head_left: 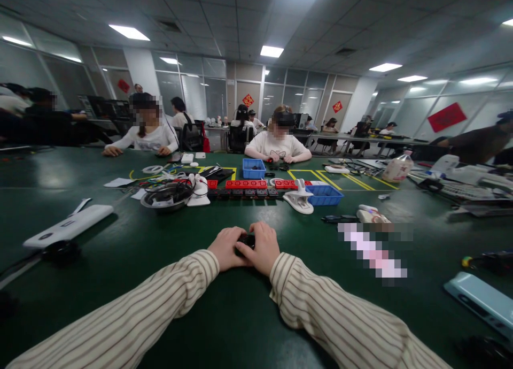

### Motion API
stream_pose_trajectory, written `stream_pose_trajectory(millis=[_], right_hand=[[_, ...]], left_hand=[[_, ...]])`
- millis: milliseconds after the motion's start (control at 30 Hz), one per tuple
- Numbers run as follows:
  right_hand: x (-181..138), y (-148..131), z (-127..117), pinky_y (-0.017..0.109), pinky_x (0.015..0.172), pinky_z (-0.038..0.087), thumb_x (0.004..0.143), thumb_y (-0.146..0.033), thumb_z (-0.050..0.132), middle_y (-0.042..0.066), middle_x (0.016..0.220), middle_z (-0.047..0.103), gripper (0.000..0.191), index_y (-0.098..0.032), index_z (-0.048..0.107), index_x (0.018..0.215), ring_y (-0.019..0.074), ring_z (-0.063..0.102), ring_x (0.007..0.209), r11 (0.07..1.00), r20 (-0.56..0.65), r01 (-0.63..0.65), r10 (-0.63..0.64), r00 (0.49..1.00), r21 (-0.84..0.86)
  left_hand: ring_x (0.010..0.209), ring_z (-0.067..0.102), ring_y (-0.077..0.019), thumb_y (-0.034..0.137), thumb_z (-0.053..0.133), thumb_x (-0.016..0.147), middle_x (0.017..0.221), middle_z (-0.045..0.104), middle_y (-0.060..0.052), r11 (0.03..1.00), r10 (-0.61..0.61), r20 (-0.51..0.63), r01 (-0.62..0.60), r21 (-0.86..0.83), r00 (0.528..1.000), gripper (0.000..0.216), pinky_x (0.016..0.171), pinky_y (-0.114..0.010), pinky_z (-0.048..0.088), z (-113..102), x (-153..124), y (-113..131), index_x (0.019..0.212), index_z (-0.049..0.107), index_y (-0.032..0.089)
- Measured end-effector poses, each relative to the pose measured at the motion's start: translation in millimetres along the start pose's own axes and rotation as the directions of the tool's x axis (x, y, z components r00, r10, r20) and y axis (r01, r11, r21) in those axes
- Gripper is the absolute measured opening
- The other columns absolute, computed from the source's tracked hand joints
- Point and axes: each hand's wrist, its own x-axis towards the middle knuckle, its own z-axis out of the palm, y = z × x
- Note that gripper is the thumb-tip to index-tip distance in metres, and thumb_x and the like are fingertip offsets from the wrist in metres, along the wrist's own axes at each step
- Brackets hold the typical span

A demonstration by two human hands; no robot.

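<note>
My left hand [227, 249] and my right hand [263, 247] meet at the middle of the green table [224, 310]. Their fingers are curled around a small black object [246, 241]. Most of it is hidden by the fingers, so its kind does not show. Both thumbs come close together on the near side of it. Striped sleeves cover both forearms.
Beyond my hands are a row of red and black parts [246, 184], blue bins [253, 170] [326, 196], a metal bowl [166, 202] of cables and a white clip [300, 200]. A white power strip [72, 225] lies left; a pale blue device [487, 299] lies right. Two people sit opposite.
</note>
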Motion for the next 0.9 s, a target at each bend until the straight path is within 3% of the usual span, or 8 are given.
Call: stream_pose_trajectory(millis=[100,200,333,400,567,733,900], right_hand=[[0.8,1.8,0.7,0.034,0.073,0.035,0.071,-0.046,0.058,0.004,0.081,0.053,0.032,-0.017,0.050,0.081,0.0194,0.047,0.079,1.000,0.030,-0.010,0.010,1.000,-0.013],[1.3,3.8,-1.4,0.033,0.075,0.034,0.071,-0.041,0.059,0.003,0.081,0.054,0.026,-0.017,0.052,0.080,0.0186,0.048,0.080,0.999,0.025,0.042,-0.043,0.999,0.028],[0.2,5.0,-5.3,0.035,0.081,0.033,0.069,-0.023,0.054,0.003,0.082,0.058,0.012,-0.018,0.055,0.081,0.0183,0.049,0.083,0.971,0.007,0.188,-0.191,0.982,0.151],[-1.1,4.3,-6.1,0.036,0.087,0.031,0.064,-0.014,0.049,0.002,0.079,0.060,0.015,-0.019,0.056,0.077,0.0173,0.051,0.082,0.934,-0.003,0.282,-0.288,0.958,0.218],[-4.0,1.0,-7.5,0.040,0.098,0.020,0.060,-0.011,0.043,-0.002,0.068,0.062,0.013,-0.020,0.052,0.062,0.0166,0.054,0.081,0.851,-0.043,0.441,-0.449,0.893,0.284],[-5.1,-1.2,-11.0,0.040,0.096,0.025,0.072,-0.023,0.047,0.003,0.089,0.061,0.017,-0.020,0.055,0.087,0.0182,0.051,0.089,0.874,-0.053,0.407,-0.408,0.911,0.265],[-3.2,1.5,-5.3,0.038,0.080,0.035,0.068,-0.045,0.059,0.008,0.093,0.054,0.039,-0.016,0.050,0.093,0.0221,0.047,0.088,0.974,-0.039,0.175,-0.171,0.984,0.143]], left_hand=[[0.084,0.054,-0.0225,0.041,0.069,0.058,0.083,0.058,-0.003,0.999,-0.028,-0.001,0.028,0.044,1.000,0.038,0.089,-0.040,0.034,0.6,-0.7,5.9,0.083,0.054,0.016],[0.083,0.054,-0.0224,0.038,0.068,0.060,0.082,0.059,-0.003,0.999,-0.029,-0.006,0.029,0.043,1.000,0.034,0.090,-0.040,0.033,1.8,0.3,4.4,0.082,0.055,0.016],[0.082,0.053,-0.0227,0.031,0.068,0.059,0.084,0.058,-0.004,0.996,0.052,0.025,-0.050,-0.069,0.998,0.034,0.081,-0.036,0.040,2.3,3.4,-4.8,0.087,0.057,0.014],[0.084,0.053,-0.0212,0.025,0.068,0.058,0.087,0.058,-0.003,0.983,0.117,0.059,-0.107,-0.147,0.991,0.028,0.079,-0.032,0.041,2.4,5.2,-9.9,0.082,0.058,0.016],[0.089,0.052,-0.0210,0.019,0.070,0.053,0.092,0.058,-0.001,0.971,0.172,0.103,-0.152,-0.184,0.980,0.025,0.084,-0.032,0.040,4.0,7.8,-17.6,0.076,0.060,0.018],[0.090,0.052,-0.0247,0.030,0.070,0.056,0.096,0.058,-0.006,0.979,0.150,0.077,-0.138,-0.148,0.986,0.044,0.084,-0.036,0.040,5.8,5.4,-15.8,0.096,0.057,0.016],[0.090,0.052,-0.0275,0.047,0.073,0.050,0.096,0.055,-0.009,0.998,0.058,0.027,-0.057,-0.036,0.998,0.068,0.085,-0.041,0.039,5.3,0.4,-3.0,0.104,0.050,0.012]])
